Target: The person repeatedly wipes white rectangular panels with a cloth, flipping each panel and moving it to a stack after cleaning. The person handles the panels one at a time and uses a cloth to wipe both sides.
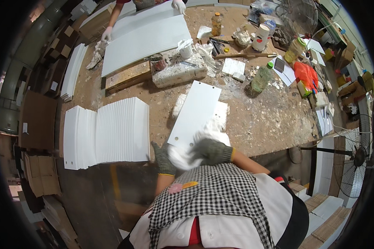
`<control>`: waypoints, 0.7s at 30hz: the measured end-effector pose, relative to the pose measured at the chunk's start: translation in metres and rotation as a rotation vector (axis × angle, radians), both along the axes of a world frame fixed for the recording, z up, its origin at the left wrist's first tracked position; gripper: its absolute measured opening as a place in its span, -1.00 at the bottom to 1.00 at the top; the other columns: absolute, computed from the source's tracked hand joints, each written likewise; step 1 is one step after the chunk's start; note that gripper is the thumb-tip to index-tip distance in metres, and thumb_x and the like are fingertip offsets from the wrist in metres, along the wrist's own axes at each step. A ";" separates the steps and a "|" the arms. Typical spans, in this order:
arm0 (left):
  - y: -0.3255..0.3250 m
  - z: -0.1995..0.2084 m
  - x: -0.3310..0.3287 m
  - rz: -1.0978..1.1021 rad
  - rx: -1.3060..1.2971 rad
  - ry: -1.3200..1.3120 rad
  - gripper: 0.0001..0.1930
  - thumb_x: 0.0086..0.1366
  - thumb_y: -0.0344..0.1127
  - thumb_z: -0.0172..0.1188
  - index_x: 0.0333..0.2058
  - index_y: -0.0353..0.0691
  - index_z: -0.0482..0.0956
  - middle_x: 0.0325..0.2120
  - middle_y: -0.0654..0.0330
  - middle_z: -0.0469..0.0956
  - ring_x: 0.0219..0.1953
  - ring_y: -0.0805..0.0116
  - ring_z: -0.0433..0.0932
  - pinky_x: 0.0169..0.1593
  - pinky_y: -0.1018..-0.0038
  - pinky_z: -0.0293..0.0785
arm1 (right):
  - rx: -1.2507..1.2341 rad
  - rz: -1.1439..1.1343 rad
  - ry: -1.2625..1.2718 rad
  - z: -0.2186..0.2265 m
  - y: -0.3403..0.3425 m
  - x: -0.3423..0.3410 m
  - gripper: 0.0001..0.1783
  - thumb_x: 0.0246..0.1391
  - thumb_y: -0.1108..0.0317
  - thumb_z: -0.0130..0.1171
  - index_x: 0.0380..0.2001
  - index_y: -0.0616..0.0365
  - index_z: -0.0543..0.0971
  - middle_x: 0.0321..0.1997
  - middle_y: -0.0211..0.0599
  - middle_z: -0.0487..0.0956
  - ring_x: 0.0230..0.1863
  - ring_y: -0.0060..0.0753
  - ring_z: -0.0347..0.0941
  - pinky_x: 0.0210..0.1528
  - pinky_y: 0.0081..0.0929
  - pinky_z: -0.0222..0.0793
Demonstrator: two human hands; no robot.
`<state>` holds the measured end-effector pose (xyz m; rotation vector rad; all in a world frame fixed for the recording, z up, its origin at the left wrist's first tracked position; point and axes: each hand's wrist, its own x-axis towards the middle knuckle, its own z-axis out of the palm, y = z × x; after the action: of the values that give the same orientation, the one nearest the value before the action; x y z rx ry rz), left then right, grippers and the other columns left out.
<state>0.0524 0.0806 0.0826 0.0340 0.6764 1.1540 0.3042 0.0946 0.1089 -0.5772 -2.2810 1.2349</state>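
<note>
A long white board (197,103) with small holes at its ends lies tilted across a white wrapped bundle (222,114) on the table. My right hand (214,151), in a grey knit glove, is closed on a white cloth (183,157) over the board's near end; cloth and fingertips are smeared by motion. Beside the board's near left corner is my left hand (163,159), gloved alike, its fingers spread apart. Whether it touches the board I cannot make out. To its left, many similar white boards (122,130) stand in a leaning row.
Across the worktable (278,120), a co-worker's white-gloved hands (107,34) touch large white panels (149,39). A paint-spattered block (180,68) carries a cup and a jar. A green-capped bottle (262,79) stands right; fans (358,157) and cartons (41,174) flank the table.
</note>
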 end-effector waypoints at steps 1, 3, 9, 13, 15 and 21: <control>-0.001 -0.007 0.000 0.001 -0.089 0.292 0.02 0.40 0.53 -0.08 0.41 -0.37 0.25 0.34 -0.10 0.37 0.38 0.01 0.33 0.47 0.02 0.18 | -0.221 0.045 0.045 0.003 -0.015 0.017 -0.65 0.08 0.37 0.42 -0.01 -0.05 0.77 0.09 -0.31 0.74 0.19 -0.29 0.59 0.39 -0.17 0.38; -0.021 -0.024 -0.003 -0.105 -0.124 0.490 -0.29 0.54 0.24 -0.11 0.28 -0.34 0.39 0.25 -0.04 0.46 0.27 0.11 0.40 0.39 0.12 0.28 | -0.524 -0.183 -0.099 0.014 -0.061 0.051 -0.53 0.03 0.32 0.38 0.05 0.18 0.72 0.04 -0.14 0.74 0.08 -0.20 0.64 0.23 -0.20 0.50; -0.063 -0.030 -0.020 0.128 0.504 1.275 -0.57 0.60 -0.11 -0.02 0.15 -0.35 0.56 0.07 -0.03 0.62 0.15 0.14 0.56 0.28 0.30 0.42 | -0.170 -1.159 -0.113 0.006 -0.142 0.112 -0.46 0.16 0.07 0.36 0.07 0.24 0.65 0.09 0.00 0.65 0.09 -0.03 0.60 0.19 -0.16 0.48; -0.047 0.021 -0.020 0.069 0.496 1.314 -0.64 0.49 -0.21 0.14 0.12 -0.30 0.58 -0.03 0.01 0.66 0.02 0.14 0.62 0.16 0.30 0.52 | -0.052 -1.144 -1.287 0.004 -0.125 0.113 -0.33 0.06 -0.14 0.42 0.26 -0.29 0.62 0.55 0.00 0.31 0.46 0.33 0.28 0.45 0.01 0.28; -0.050 0.050 -0.032 0.113 0.398 1.109 -0.61 0.50 -0.21 0.14 0.15 -0.34 0.57 -0.04 0.08 0.66 0.01 0.29 0.61 0.15 0.38 0.52 | 0.160 -1.222 -1.154 0.019 -0.109 0.102 -0.42 0.13 -0.12 0.37 0.20 -0.24 0.66 0.52 -0.05 0.36 0.44 0.27 0.31 0.47 0.02 0.25; -0.134 0.139 -0.196 0.458 0.395 1.043 -0.53 0.56 -0.08 0.11 0.19 -0.39 0.55 -0.11 0.11 0.72 -0.10 0.30 0.66 0.05 0.37 0.57 | -0.010 -0.942 -0.021 0.075 -0.061 -0.036 -0.66 0.31 0.41 0.25 0.12 0.20 0.63 0.18 -0.13 0.62 0.26 -0.20 0.50 0.36 -0.24 0.36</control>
<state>-0.1438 -0.0538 0.2215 0.9054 1.4009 1.6904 0.2684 0.0341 0.1842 -1.4406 -1.6305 0.7434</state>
